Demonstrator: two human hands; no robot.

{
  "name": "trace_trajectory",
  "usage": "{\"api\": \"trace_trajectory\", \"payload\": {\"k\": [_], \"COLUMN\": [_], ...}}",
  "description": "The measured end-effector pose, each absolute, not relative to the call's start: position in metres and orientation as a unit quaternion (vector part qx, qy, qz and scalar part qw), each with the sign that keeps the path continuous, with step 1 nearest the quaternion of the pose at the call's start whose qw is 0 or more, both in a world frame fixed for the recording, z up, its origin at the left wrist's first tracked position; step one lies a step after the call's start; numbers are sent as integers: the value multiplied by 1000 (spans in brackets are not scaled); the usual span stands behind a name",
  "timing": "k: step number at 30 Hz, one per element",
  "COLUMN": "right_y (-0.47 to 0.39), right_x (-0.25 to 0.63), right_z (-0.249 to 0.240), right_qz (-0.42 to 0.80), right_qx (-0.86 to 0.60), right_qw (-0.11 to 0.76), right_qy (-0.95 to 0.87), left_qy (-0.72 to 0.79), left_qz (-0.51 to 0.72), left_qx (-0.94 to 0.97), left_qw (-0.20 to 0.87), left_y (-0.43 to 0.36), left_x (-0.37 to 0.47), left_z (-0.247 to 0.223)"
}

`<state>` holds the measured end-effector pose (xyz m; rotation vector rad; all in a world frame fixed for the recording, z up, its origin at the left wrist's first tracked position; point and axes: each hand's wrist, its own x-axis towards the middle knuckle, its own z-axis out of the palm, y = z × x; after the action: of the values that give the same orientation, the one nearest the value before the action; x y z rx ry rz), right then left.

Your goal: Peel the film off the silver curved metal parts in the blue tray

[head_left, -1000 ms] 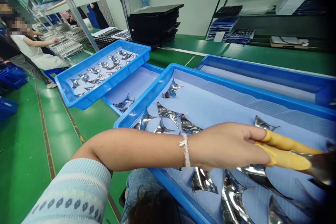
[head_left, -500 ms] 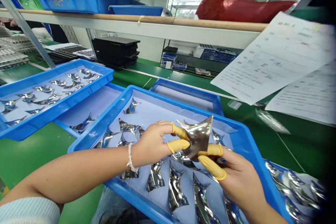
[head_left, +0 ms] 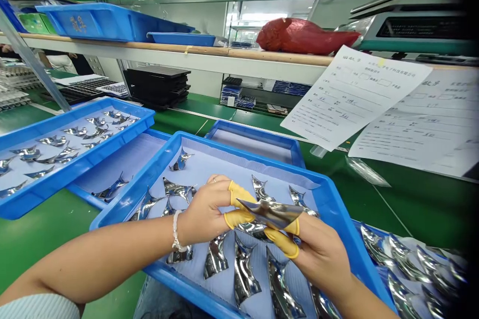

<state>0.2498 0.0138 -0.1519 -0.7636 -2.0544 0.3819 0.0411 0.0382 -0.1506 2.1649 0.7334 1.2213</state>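
Observation:
Between both hands I hold a shiny curved metal piece (head_left: pixel 271 213) with pointed corners, tilted so it looks nearly edge-on. My left hand (head_left: pixel 213 209), with yellow finger cots on thumb and forefinger, pinches its left end. On the right end, my right hand (head_left: pixel 314 246) grips it with finger cots too. Below the hands lies a blue tray (head_left: pixel 325 199) lined with pale sheet. Several similar metal pieces rest in it, among them one near the front (head_left: pixel 245 271) and one at the far left (head_left: pixel 181 159). My hands and the held piece hide part of the tray's middle.
A blue tray (head_left: pixel 147 118) of similar pieces stands at the left, overlapping a lower tray (head_left: pixel 123 157). More pieces (head_left: pixel 404 256) lie at the right. Paper sheets (head_left: pixel 348 94) hang from the shelf (head_left: pixel 262 60), which carries a red bag (head_left: pixel 299 35), blue bins (head_left: pixel 108 22) and a scale (head_left: pixel 415 30).
The metal piece has been tilted from facing me broadly to nearly edge-on, still held by both hands. The view has tipped upward, showing more of the shelf and the scale.

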Motion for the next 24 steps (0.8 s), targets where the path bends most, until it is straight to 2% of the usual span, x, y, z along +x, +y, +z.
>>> {"api": "trace_trajectory", "payload": {"k": [5,10,13,18,24], "right_y": [17,18,18,16,15], "right_x": [249,251,252,250,249], "right_z": [-153,-157,-160,-163,-164], "right_qz": [250,459,538,610,637], "right_qx": [-340,-291,-287,-275,-266], "right_qw": [410,399,402,390,391], "right_qy": [-809,-739,-683,-632,-609], "left_qy": [302,341,335,356,348], "left_qz": [449,453,447,430,421], "left_qx": [772,613,539,466,436], "left_qw": [333,550,631,686,715], "left_y": [37,42,46,50,50], "left_x": [41,46,49,52,53], "left_z": [-149,-149,-148,-149,-151]}}
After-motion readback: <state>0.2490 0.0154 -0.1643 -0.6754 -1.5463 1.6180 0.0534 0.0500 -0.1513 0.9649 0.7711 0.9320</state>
